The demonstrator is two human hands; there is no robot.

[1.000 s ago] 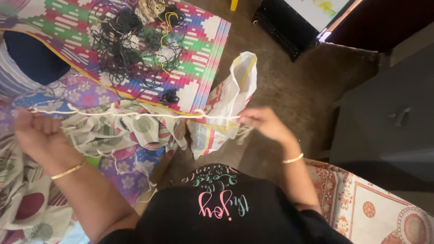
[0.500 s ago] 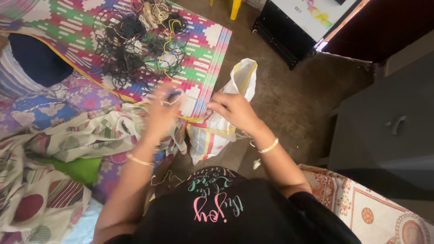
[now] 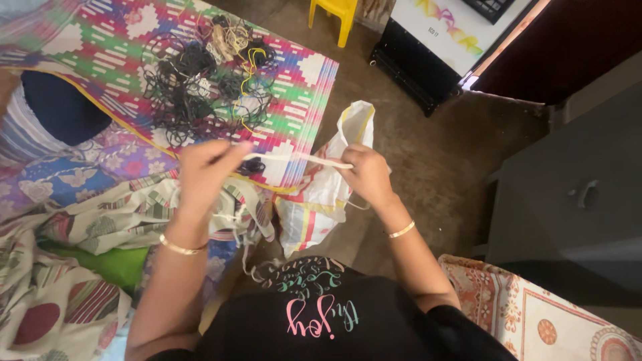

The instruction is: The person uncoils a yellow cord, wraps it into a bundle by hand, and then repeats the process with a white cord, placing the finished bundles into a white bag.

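"Starting close in, what do we see just past the black shirt [image 3: 321, 321]?"

"We see two bare forearms, each with a thin gold bangle, reaching out over the floor [image 3: 428, 154]. The left hand [image 3: 207, 170] is raised above a crumpled patterned cloth [image 3: 120, 214]. The right hand [image 3: 366, 175] sits over a white sack [image 3: 321, 200] with yellow and red stripes."

"And what are the fingers doing?"

"Both sets are clenched. We read the left fingers [image 3: 231, 150] as pinching one end of a pale strip [image 3: 301, 159], and the right fingers [image 3: 354, 164] as curled around its other end. The right hand is also touching the sack's upper edge, though we cannot tell whether it grips the sack as well."

"So where does the strip lie?"

"It runs between the two hands, nearly level and pulled straight. It hangs in the air above the near edge of the striped woven mat [image 3: 294, 87], with the sack just beside it."

"Which step do we judge this to be?"

"We take it as drawing the strip taut, hand to hand. Any further pull calls for both pinches to hold firm and for the hands to move apart evenly, or the strip slips from one end."

"And further out?"

"A tangle of dark cords [image 3: 200, 73] lies on the mat, well apart from the hands. Beyond that stands a yellow stool [image 3: 338, 13]."
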